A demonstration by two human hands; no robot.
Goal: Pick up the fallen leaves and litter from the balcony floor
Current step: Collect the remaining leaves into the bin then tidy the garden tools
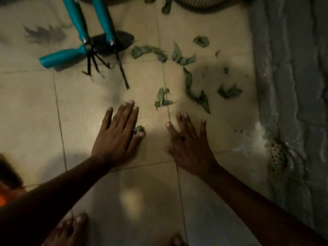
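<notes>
Several dry green leaves lie scattered on the beige tiled floor [35, 107], among them a small leaf [162, 98] just beyond my fingertips, a long curled one [195, 93] and an arc of leaves [150, 52] farther off. My left hand [118, 135] hovers flat over the floor with fingers spread, and a small leaf scrap [139, 129] shows between its thumb and forefinger. To its right, my right hand [190, 144] is spread open and holds nothing; a ring sits on one finger.
Teal-handled garden tools [83, 32], a rake, a fork and a dark trowel [113, 41], lie at the upper left. A rough grey wall [292, 77] with a round drain grate [278, 157] runs along the right. My bare toes [71, 229] show at the bottom. A pot rim [198, 2] sits at the top.
</notes>
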